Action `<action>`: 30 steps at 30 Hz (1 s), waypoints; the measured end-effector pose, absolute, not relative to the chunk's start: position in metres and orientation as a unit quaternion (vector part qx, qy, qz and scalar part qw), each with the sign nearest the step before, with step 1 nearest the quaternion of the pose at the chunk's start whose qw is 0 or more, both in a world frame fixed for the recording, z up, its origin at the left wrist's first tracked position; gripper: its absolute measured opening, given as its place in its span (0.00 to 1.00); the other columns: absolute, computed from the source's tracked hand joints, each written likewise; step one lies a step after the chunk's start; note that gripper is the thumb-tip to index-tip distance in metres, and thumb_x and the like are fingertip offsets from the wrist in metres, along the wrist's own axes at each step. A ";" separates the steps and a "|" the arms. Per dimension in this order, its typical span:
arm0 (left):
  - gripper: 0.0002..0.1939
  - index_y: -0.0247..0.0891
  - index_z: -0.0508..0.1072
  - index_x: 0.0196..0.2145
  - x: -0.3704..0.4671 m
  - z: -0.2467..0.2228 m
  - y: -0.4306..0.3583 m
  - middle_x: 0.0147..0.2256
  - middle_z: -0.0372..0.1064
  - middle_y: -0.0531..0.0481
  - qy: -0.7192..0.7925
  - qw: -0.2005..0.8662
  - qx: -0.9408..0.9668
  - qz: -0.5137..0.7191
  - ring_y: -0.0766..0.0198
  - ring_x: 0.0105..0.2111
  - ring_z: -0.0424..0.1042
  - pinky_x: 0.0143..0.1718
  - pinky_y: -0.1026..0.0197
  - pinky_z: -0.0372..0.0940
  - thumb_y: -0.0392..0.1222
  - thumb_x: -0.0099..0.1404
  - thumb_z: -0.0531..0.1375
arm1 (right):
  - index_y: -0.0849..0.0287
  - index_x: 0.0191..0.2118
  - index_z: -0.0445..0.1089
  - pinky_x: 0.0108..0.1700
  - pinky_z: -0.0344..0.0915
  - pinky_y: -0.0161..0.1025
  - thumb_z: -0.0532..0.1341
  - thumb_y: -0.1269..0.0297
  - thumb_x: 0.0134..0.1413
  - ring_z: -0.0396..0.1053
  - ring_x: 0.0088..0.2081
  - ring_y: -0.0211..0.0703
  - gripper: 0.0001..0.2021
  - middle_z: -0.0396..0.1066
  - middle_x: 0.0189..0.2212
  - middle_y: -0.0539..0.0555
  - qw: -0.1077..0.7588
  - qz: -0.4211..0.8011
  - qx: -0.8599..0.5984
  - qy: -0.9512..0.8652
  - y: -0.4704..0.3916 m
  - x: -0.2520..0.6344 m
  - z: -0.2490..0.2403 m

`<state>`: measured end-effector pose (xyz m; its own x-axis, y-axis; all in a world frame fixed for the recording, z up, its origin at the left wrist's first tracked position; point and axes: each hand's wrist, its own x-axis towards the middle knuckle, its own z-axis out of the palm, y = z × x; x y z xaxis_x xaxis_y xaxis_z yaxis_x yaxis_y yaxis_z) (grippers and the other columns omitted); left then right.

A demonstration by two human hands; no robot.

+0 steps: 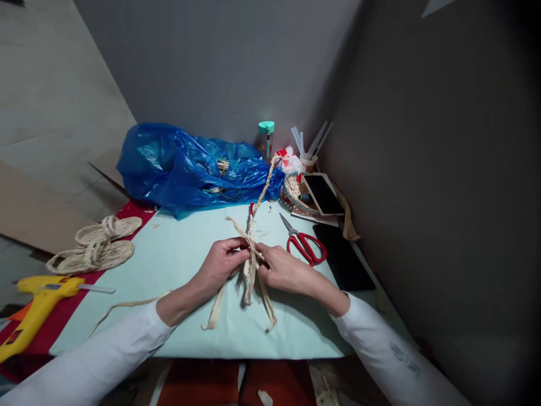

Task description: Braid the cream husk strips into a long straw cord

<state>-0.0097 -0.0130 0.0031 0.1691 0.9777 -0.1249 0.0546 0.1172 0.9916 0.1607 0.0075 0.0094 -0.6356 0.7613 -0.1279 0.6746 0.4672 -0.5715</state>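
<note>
Pale fibre strips (249, 282) hang loose between my hands over the light green table cover (181, 338). They run up into a braided cord (265, 189) that stretches away toward a red and white bag, with a small red clip (252, 208) near its lower part. My left hand (224, 260) is closed, pinching the strips from the left. On the right, my right hand (281, 268) is closed on them too, its fingers curled at the crossing point. Some fingertips are hidden behind the strips.
Red-handled scissors (307, 246) and a black tablet (343, 258) lie right of my hands. A blue plastic bag (169, 169) fills the back. Woven sandals (99, 248) and a yellow glue gun (40, 304) lie left. A phone (323, 194) leans on a basket (291, 194).
</note>
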 end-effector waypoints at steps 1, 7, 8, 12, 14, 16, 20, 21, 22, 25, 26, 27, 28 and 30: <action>0.15 0.30 0.75 0.36 -0.011 0.002 -0.013 0.17 0.58 0.57 0.493 0.565 0.517 0.413 0.75 0.16 0.47 0.17 0.68 0.41 0.44 0.54 0.62 | 0.64 0.46 0.65 0.31 0.55 0.34 0.51 0.67 0.55 0.67 0.32 0.43 0.14 0.72 0.35 0.59 0.081 0.309 -0.415 -0.852 0.009 0.162 0.010; 0.12 0.32 0.71 0.30 -0.013 0.001 -0.013 0.17 0.53 0.59 0.495 0.558 0.516 0.421 0.76 0.16 0.47 0.17 0.69 0.41 0.46 0.56 0.62 | 0.60 0.43 0.67 0.34 0.58 0.32 0.54 0.60 0.58 0.65 0.33 0.37 0.12 0.71 0.35 0.51 0.205 0.412 -0.377 -0.804 0.016 0.173 0.024; 0.12 0.32 0.70 0.29 -0.012 0.002 -0.013 0.17 0.53 0.59 0.496 0.554 0.521 0.419 0.76 0.16 0.48 0.18 0.69 0.42 0.46 0.56 0.62 | 0.60 0.42 0.67 0.34 0.58 0.32 0.54 0.58 0.58 0.65 0.33 0.37 0.12 0.71 0.34 0.51 0.224 0.419 -0.378 -0.794 0.016 0.173 0.024; 0.14 0.34 0.67 0.25 -0.011 0.000 -0.012 0.16 0.51 0.60 0.508 0.550 0.534 0.394 0.76 0.15 0.47 0.17 0.69 0.41 0.48 0.56 0.62 | 0.61 0.35 0.66 0.30 0.54 0.31 0.56 0.55 0.58 0.62 0.29 0.34 0.13 0.67 0.27 0.47 0.266 0.376 -0.384 -0.800 0.015 0.171 0.021; 0.14 0.35 0.66 0.25 -0.011 -0.002 -0.011 0.15 0.49 0.61 0.514 0.554 0.531 0.383 0.76 0.15 0.46 0.17 0.69 0.40 0.48 0.55 0.62 | 0.61 0.33 0.66 0.29 0.53 0.31 0.56 0.57 0.58 0.61 0.28 0.34 0.11 0.65 0.25 0.46 0.272 0.361 -0.375 -0.809 0.013 0.169 0.020; 0.14 0.35 0.65 0.26 -0.011 -0.003 -0.011 0.15 0.49 0.61 0.513 0.557 0.533 0.378 0.76 0.15 0.46 0.17 0.69 0.40 0.48 0.56 0.62 | 0.61 0.33 0.66 0.30 0.52 0.31 0.56 0.59 0.59 0.60 0.28 0.33 0.10 0.65 0.26 0.47 0.280 0.357 -0.373 -0.809 0.012 0.169 0.019; 0.14 0.35 0.64 0.25 -0.010 -0.002 -0.011 0.15 0.49 0.61 0.508 0.553 0.545 0.374 0.76 0.15 0.47 0.18 0.69 0.42 0.49 0.57 0.61 | 0.61 0.32 0.66 0.30 0.52 0.31 0.56 0.61 0.58 0.59 0.27 0.33 0.09 0.65 0.25 0.47 0.313 0.358 -0.389 -0.789 0.013 0.172 0.019; 0.15 0.35 0.64 0.25 -0.009 -0.001 -0.011 0.15 0.49 0.61 0.506 0.555 0.543 0.374 0.76 0.15 0.47 0.18 0.69 0.41 0.49 0.56 0.62 | 0.61 0.32 0.66 0.30 0.52 0.31 0.56 0.61 0.58 0.59 0.27 0.33 0.08 0.65 0.25 0.46 0.318 0.366 -0.395 -0.780 0.014 0.173 0.018; 0.15 0.35 0.64 0.26 -0.009 -0.001 -0.012 0.15 0.49 0.62 0.504 0.560 0.539 0.376 0.76 0.15 0.47 0.17 0.69 0.41 0.49 0.56 0.62 | 0.61 0.32 0.66 0.30 0.52 0.31 0.56 0.61 0.57 0.58 0.26 0.33 0.08 0.64 0.24 0.46 0.321 0.380 -0.399 -0.770 0.016 0.174 0.017; 0.15 0.35 0.65 0.28 -0.007 0.003 -0.013 0.15 0.50 0.62 0.497 0.577 0.520 0.388 0.76 0.14 0.47 0.17 0.69 0.40 0.50 0.55 0.62 | 0.61 0.31 0.66 0.27 0.51 0.31 0.59 0.61 0.54 0.56 0.24 0.32 0.08 0.62 0.22 0.46 0.330 0.464 -0.403 -0.717 0.022 0.175 0.013; 0.15 0.35 0.66 0.28 -0.006 0.005 -0.014 0.15 0.50 0.62 0.496 0.581 0.513 0.392 0.76 0.14 0.47 0.17 0.68 0.40 0.49 0.55 0.62 | 0.61 0.31 0.66 0.27 0.51 0.31 0.59 0.60 0.53 0.56 0.24 0.32 0.08 0.61 0.22 0.46 0.337 0.496 -0.401 -0.692 0.023 0.174 0.012; 0.15 0.34 0.66 0.28 -0.006 0.006 -0.014 0.15 0.50 0.62 0.496 0.583 0.507 0.395 0.76 0.14 0.47 0.17 0.68 0.40 0.49 0.54 0.63 | 0.61 0.30 0.66 0.27 0.51 0.31 0.60 0.60 0.52 0.55 0.24 0.32 0.09 0.60 0.22 0.46 0.346 0.523 -0.397 -0.670 0.025 0.173 0.011; 0.14 0.34 0.66 0.28 -0.006 0.007 -0.015 0.14 0.50 0.62 0.495 0.586 0.503 0.399 0.76 0.14 0.47 0.17 0.68 0.40 0.48 0.54 0.63 | 0.61 0.29 0.66 0.27 0.51 0.31 0.61 0.59 0.51 0.55 0.24 0.32 0.10 0.60 0.22 0.46 0.353 0.544 -0.394 -0.651 0.026 0.172 0.011; 0.13 0.34 0.67 0.28 -0.007 0.007 -0.014 0.14 0.51 0.62 0.489 0.589 0.498 0.407 0.76 0.14 0.47 0.17 0.68 0.41 0.47 0.54 0.63 | 0.62 0.28 0.66 0.26 0.51 0.31 0.63 0.57 0.49 0.55 0.23 0.32 0.12 0.60 0.22 0.46 0.356 0.564 -0.393 -0.633 0.027 0.171 0.012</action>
